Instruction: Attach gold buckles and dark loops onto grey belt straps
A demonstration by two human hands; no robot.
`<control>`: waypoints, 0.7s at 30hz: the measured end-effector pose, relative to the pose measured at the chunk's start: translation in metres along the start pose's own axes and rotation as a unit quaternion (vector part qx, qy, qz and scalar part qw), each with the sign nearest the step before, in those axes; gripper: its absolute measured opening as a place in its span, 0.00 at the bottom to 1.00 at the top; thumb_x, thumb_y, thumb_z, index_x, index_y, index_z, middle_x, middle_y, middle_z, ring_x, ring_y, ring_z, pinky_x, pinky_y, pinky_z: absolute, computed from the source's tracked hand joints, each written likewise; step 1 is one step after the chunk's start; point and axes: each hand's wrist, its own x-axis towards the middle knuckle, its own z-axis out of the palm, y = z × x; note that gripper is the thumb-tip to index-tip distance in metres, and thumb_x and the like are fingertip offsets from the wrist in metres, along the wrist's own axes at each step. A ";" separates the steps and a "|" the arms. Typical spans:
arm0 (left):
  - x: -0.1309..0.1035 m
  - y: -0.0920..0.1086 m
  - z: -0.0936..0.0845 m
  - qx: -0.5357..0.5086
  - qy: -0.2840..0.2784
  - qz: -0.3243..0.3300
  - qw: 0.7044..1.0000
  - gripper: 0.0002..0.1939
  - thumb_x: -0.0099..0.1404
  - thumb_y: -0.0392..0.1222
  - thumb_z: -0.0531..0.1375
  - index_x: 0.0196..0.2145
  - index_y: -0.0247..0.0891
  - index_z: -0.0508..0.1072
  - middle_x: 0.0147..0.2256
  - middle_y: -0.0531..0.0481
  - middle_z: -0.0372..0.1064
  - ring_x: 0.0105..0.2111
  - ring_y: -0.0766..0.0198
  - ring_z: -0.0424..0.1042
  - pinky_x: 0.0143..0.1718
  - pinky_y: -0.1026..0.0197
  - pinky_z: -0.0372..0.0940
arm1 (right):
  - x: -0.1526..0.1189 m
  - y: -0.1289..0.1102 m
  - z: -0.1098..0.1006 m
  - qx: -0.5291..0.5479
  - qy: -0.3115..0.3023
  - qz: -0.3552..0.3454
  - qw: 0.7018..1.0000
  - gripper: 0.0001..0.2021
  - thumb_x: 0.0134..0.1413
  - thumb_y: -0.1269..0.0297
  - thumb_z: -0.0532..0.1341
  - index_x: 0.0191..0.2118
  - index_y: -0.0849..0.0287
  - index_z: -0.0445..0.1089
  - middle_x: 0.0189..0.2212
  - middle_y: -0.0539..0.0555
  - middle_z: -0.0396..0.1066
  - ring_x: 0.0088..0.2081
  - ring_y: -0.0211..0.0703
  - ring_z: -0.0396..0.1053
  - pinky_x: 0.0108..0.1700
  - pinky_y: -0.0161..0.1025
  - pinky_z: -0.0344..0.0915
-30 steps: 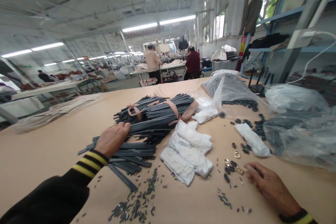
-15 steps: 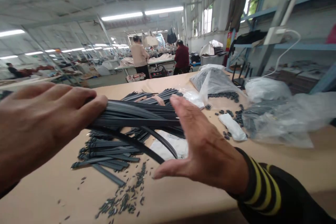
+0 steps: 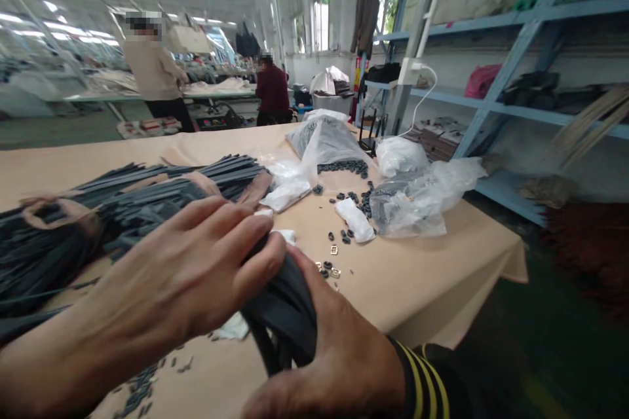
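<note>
Head view shows both hands close to the lens, working a bunch of dark strips (image 3: 282, 304) between them. The left hand (image 3: 162, 301) lies over the top of the bunch with fingers together and curled down on it; the right hand (image 3: 339, 360), yellow-striped cuff behind it, wraps the bunch from below and the near side, fingers closed around it. The bunch is bent into a curve between the two palms, lifted just above the worktop (image 3: 417, 275).

Beyond the left hand lie tied bundles of strips (image 3: 147, 196), bound with pinkish bands, and to its far left more loose strips. Past the right hand sit small metal buckles (image 3: 334, 260), white wrapped packets (image 3: 354, 219), scattered dark rings (image 3: 351, 200) and clear plastic bags (image 3: 417, 200). Near the left wrist, small dark bits (image 3: 142, 386) litter the paper-covered surface.

Judging by this, one handful is gathered and gripped, while most strips remain in bundles and the buckles lie untouched, so the work looks early. Two people stand at a far table, well apart from these hands
</note>
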 end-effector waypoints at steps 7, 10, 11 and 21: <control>0.054 0.012 0.045 0.001 -0.083 -0.002 0.997 0.13 0.65 0.37 0.43 0.39 0.40 0.65 0.35 0.46 0.65 0.36 0.56 0.65 0.39 0.52 0.60 | -0.005 0.021 -0.046 -0.114 0.095 0.086 0.985 0.21 0.41 0.75 0.58 0.45 0.59 0.58 0.30 0.48 0.64 0.30 0.36 0.63 0.33 0.34 0.63; 0.071 0.019 0.074 -0.008 -0.029 -0.028 0.999 0.15 0.65 0.35 0.43 0.47 0.38 0.60 0.49 0.42 0.60 0.49 0.54 0.59 0.49 0.49 0.54 | -0.004 0.038 -0.089 -0.200 0.107 0.105 0.968 0.14 0.43 0.72 0.56 0.40 0.61 0.59 0.28 0.48 0.62 0.29 0.36 0.61 0.32 0.34 0.62; 0.076 0.021 0.086 -0.013 -0.006 -0.043 0.999 0.16 0.65 0.34 0.44 0.50 0.37 0.58 0.53 0.41 0.55 0.53 0.53 0.54 0.52 0.48 0.51 | -0.003 0.048 -0.104 -0.240 0.118 0.119 0.956 0.14 0.44 0.71 0.56 0.40 0.61 0.59 0.29 0.49 0.63 0.29 0.37 0.62 0.32 0.34 0.61; 0.110 0.079 0.234 -0.191 -0.094 -0.103 0.972 0.09 0.62 0.40 0.50 0.38 0.35 0.65 0.43 0.43 0.62 0.43 0.58 0.63 0.43 0.55 0.61 | 0.008 0.164 -0.160 -0.514 0.131 0.354 0.771 0.21 0.44 0.64 0.57 0.45 0.68 0.57 0.36 0.65 0.69 0.39 0.55 0.68 0.37 0.42 0.60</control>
